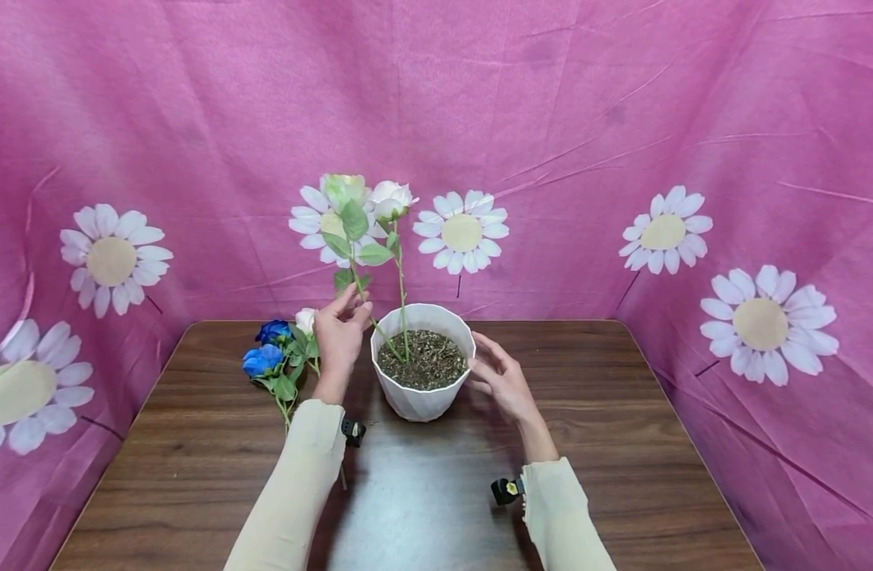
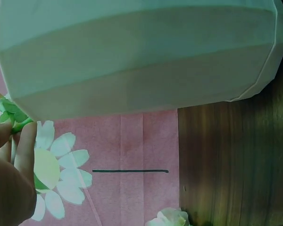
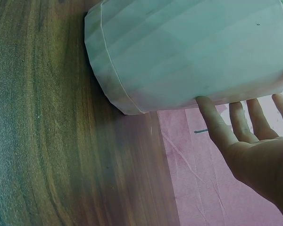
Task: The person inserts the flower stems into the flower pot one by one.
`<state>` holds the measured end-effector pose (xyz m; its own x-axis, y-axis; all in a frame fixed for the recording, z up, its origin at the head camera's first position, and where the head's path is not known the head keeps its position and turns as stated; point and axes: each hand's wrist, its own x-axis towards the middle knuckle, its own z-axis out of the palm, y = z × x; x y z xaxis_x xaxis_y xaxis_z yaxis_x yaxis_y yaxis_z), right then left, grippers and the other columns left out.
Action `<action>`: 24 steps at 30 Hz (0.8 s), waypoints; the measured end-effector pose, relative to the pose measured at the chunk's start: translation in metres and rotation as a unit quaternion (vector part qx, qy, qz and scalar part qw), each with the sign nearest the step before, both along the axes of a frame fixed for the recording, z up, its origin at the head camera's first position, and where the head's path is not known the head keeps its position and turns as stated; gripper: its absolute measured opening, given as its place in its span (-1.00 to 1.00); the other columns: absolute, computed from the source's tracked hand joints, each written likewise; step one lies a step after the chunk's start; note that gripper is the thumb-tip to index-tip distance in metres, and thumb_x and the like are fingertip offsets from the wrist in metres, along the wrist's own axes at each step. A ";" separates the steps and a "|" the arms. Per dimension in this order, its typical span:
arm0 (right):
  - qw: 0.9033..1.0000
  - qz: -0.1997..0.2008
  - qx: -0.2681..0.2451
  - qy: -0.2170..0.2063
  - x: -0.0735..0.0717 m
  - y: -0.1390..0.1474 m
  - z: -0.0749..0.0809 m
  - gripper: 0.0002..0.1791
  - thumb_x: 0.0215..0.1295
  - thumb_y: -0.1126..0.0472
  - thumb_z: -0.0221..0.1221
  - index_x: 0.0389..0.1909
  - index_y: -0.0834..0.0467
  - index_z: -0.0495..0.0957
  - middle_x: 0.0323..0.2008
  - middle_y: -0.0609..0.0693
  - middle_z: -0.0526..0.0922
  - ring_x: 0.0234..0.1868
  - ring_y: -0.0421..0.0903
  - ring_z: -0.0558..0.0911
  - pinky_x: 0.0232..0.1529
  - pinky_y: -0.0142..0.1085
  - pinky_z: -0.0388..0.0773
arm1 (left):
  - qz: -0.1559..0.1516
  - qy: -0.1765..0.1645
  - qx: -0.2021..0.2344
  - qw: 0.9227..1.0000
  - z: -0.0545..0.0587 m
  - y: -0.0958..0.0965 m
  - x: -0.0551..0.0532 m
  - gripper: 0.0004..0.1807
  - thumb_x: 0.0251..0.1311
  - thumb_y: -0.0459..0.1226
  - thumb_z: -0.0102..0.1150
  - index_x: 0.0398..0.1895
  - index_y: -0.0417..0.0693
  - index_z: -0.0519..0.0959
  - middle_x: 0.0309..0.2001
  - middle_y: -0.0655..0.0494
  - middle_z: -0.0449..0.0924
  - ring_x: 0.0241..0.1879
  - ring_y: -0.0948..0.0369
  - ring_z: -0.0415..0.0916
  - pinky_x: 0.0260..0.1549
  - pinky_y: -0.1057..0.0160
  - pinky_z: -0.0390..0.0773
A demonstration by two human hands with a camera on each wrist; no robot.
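Observation:
A white faceted flowerpot (image 1: 423,400) full of dark soil (image 1: 425,366) stands on the table. Between thumb and fingers, my left hand (image 1: 342,333) pinches the green stem of a pale green artificial rose (image 1: 345,190), whose lower end meets the soil at the pot's left. Beside it a white rose (image 1: 392,200) stands upright in the same soil. My right hand (image 1: 503,377) rests against the pot's right side near the rim. In the right wrist view, the fingers (image 3: 212,117) lie extended along the pot wall (image 3: 188,52).
Left of the pot, blue roses (image 1: 263,359) and another white rose (image 1: 305,319) lie on the wooden table (image 1: 607,428), partly behind my left forearm. A pink cloth (image 1: 536,103) printed with large daisies hangs around the table's back and sides.

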<state>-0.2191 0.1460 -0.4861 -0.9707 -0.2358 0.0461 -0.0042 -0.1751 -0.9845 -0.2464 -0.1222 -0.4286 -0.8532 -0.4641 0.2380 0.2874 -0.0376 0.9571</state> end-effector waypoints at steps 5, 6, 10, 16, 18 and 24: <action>1.000 0.001 0.000 -0.001 0.000 -0.001 0.000 -0.38 0.45 0.44 0.10 0.49 0.33 0.20 0.44 0.35 0.26 0.35 0.33 0.37 0.12 0.15 0.59 | 0.005 -0.003 -0.038 0.999 0.002 0.002 0.004 -0.52 0.19 -0.59 0.29 0.21 -0.28 0.58 -0.05 -0.35 0.66 -0.29 0.21 0.72 -0.38 0.43 0.70; 1.000 0.001 0.000 -0.002 0.000 -0.001 0.001 -0.38 0.45 0.44 0.10 0.49 0.33 0.20 0.44 0.35 0.26 0.35 0.33 0.37 0.12 0.15 0.59 | 0.005 -0.007 -0.044 0.999 0.001 0.002 0.004 -0.52 0.19 -0.58 0.30 0.21 -0.27 0.59 -0.05 -0.32 0.67 -0.26 0.14 0.73 -0.38 0.43 0.70; 1.000 0.000 0.001 -0.002 0.001 -0.001 0.002 -0.37 0.45 0.43 0.10 0.49 0.34 0.20 0.45 0.35 0.26 0.35 0.33 0.37 0.14 0.17 0.57 | 0.014 -0.010 -0.062 0.998 -0.006 0.002 0.000 -0.52 0.19 -0.56 0.32 0.20 -0.22 0.61 -0.08 -0.24 0.70 -0.16 -0.06 0.73 -0.34 0.47 0.68; 1.000 0.002 -0.002 -0.004 0.001 0.000 0.002 -0.37 0.45 0.43 0.10 0.50 0.34 0.20 0.44 0.36 0.26 0.36 0.33 0.37 0.14 0.15 0.58 | 0.028 -0.021 -0.094 0.995 -0.007 0.004 0.000 -0.51 0.14 -0.56 0.36 0.18 -0.26 0.61 -0.11 -0.21 0.72 -0.17 -0.12 0.72 -0.32 0.51 0.66; 1.000 0.002 -0.002 -0.004 0.001 0.000 0.001 -0.37 0.45 0.43 0.10 0.49 0.34 0.20 0.44 0.35 0.26 0.35 0.32 0.37 0.13 0.13 0.59 | 0.030 -0.025 -0.097 0.995 -0.008 0.004 0.000 -0.51 0.13 -0.56 0.36 0.19 -0.26 0.61 -0.13 -0.19 0.73 -0.20 -0.13 0.73 -0.34 0.51 0.66; 1.000 -0.001 0.002 -0.004 0.001 0.000 0.001 -0.37 0.45 0.43 0.10 0.49 0.33 0.20 0.45 0.34 0.26 0.35 0.31 0.38 0.13 0.12 0.60 | 0.038 -0.028 -0.109 0.993 -0.009 0.004 0.002 -0.50 0.11 -0.55 0.36 0.18 -0.25 0.62 -0.14 -0.16 0.74 -0.20 -0.11 0.73 -0.30 0.57 0.61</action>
<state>-0.2183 0.1457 -0.4853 -0.9713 -0.2348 0.0375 0.0033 -0.1708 -0.9853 -0.2443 -0.1178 -0.4373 -0.8322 -0.4708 0.2928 0.2275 0.1916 0.9547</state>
